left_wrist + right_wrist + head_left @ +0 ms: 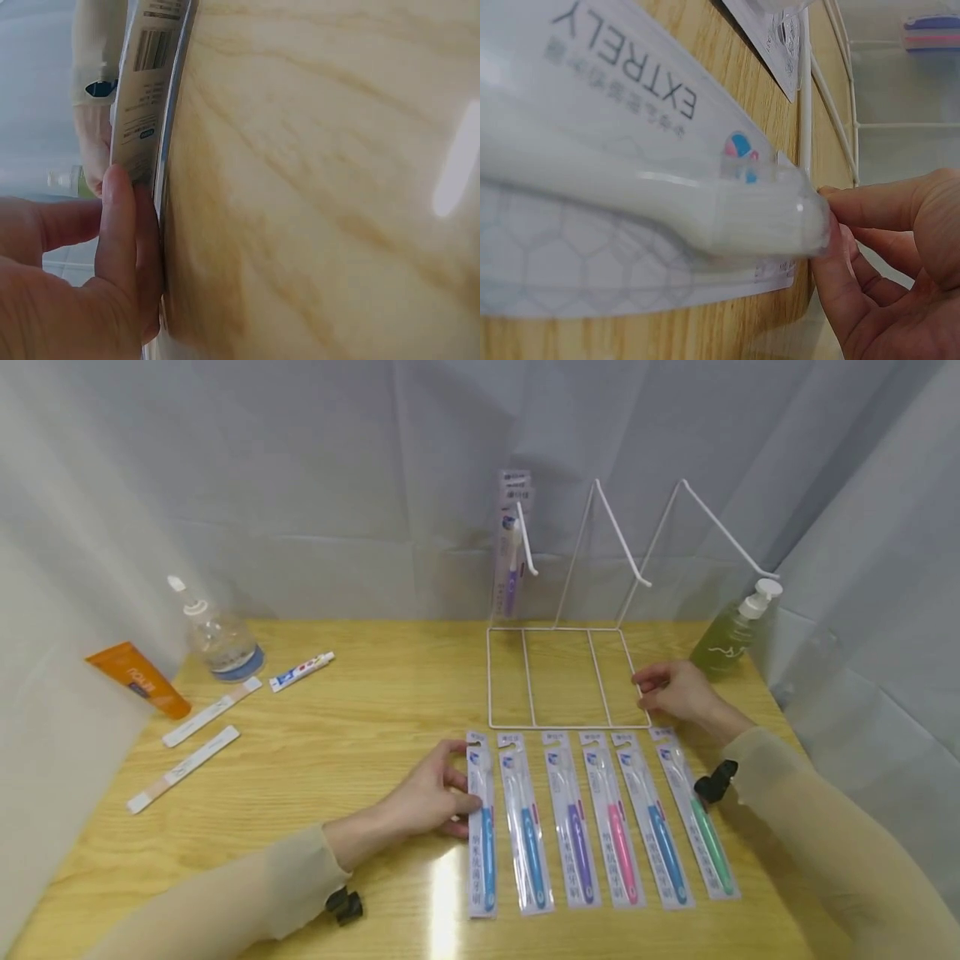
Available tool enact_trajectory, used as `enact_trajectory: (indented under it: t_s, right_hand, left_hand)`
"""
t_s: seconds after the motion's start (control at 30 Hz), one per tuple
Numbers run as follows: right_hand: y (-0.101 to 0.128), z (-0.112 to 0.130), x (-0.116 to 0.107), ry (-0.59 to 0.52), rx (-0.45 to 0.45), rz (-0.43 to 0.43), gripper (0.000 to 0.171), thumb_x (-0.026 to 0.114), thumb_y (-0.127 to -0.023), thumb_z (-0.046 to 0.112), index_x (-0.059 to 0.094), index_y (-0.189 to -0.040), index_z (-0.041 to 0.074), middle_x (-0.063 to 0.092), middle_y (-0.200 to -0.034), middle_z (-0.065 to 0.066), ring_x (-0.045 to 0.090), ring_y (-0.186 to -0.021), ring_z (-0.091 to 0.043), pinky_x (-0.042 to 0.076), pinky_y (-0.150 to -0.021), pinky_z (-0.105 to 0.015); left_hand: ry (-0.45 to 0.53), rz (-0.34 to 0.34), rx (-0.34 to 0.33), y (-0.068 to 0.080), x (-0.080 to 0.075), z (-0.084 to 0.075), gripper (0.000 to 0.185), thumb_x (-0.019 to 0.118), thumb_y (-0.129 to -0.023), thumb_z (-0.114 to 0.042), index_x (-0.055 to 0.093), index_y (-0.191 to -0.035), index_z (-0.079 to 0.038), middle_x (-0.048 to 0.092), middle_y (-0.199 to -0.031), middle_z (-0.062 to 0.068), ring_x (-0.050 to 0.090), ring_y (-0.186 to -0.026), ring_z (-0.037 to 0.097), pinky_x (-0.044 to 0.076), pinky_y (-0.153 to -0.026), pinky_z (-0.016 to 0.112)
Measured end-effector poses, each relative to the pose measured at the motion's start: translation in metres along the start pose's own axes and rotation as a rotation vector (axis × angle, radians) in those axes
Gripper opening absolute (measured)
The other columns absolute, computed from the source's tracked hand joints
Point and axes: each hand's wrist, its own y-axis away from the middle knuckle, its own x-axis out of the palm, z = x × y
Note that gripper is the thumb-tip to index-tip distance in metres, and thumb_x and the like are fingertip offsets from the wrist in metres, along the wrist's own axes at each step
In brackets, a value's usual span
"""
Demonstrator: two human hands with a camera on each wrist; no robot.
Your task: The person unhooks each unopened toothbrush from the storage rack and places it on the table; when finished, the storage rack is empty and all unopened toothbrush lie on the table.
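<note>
At the left end of a row of packaged toothbrushes, my left hand (431, 789) pinches the edge of a blue-handled packaged toothbrush (487, 860). In the left wrist view, the barcoded back of this toothbrush pack (142, 97) stands tilted up by the fingers. My right hand (678, 693) pinches the right side of a white wire rack (555, 727), thumb and fingers together at the wire. Close by lies the green-handled toothbrush pack (708, 843), its white brush head large in the right wrist view. Toothbrush packs with a purple handle in front (512, 560) hang on the rack's left hook.
Between the end packs lie purple (576, 852), pink (618, 852) and more blue toothbrushes. A green pump bottle (723, 639) stands behind my right hand. Leftward are an orange tube (142, 681), a clear bottle (225, 643), a small toothpaste tube (302, 672) and two paper-wrapped strips (183, 768).
</note>
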Motion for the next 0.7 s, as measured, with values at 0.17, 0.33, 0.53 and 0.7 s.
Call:
enact_trajectory:
  t_s: [0.17, 0.33, 0.53, 0.7]
  right_hand:
    - [0.0, 0.001, 0.001, 0.003, -0.009, -0.001, 0.047, 0.083, -0.09, -0.003, 0.071, -0.134, -0.014, 0.074, -0.113, -0.026, 0.062, -0.081, -0.003, 0.06, -0.063, -0.014]
    - [0.0, 0.0, 0.002, -0.004, -0.012, -0.002, 0.048, 0.083, -0.09, -0.003, 0.071, -0.134, -0.014, 0.075, -0.113, -0.026, 0.062, -0.082, -0.004, 0.06, -0.063, -0.014]
    - [-0.002, -0.002, 0.0, 0.005, 0.009, 0.007, 0.047, 0.083, -0.091, -0.002, 0.072, -0.135, -0.012, 0.074, -0.114, -0.023, 0.063, -0.084, -0.007, 0.061, -0.065, -0.016]
    - [-0.002, -0.001, -0.003, 0.004, 0.017, 0.023, 0.047, 0.083, -0.091, -0.002, 0.071, -0.136, -0.012, 0.073, -0.113, -0.021, 0.063, -0.084, -0.007, 0.062, -0.066, -0.017]
  left_hand:
    - [-0.054, -0.008, -0.023, 0.002, -0.009, -0.003, 0.089, 0.078, -0.094, 0.005, 0.031, -0.17, -0.002, 0.07, -0.118, 0.025, 0.078, -0.082, 0.027, 0.075, -0.07, 0.042]
    - [-0.173, -0.02, -0.059, 0.006, -0.033, -0.011, 0.07, 0.078, -0.1, -0.009, 0.046, -0.162, 0.003, 0.076, -0.122, 0.022, 0.081, -0.086, 0.024, 0.074, -0.073, 0.04]
    - [-0.289, -0.019, 0.071, -0.003, -0.058, -0.035, 0.044, 0.07, -0.108, -0.013, 0.064, -0.147, 0.006, 0.073, -0.132, 0.026, 0.08, -0.1, 0.032, 0.075, -0.079, 0.04]
    - [-0.288, -0.129, 0.247, -0.025, -0.06, -0.075, 0.041, 0.069, -0.11, -0.014, 0.065, -0.148, 0.002, 0.071, -0.145, 0.028, 0.076, -0.123, 0.045, 0.074, -0.09, 0.042]
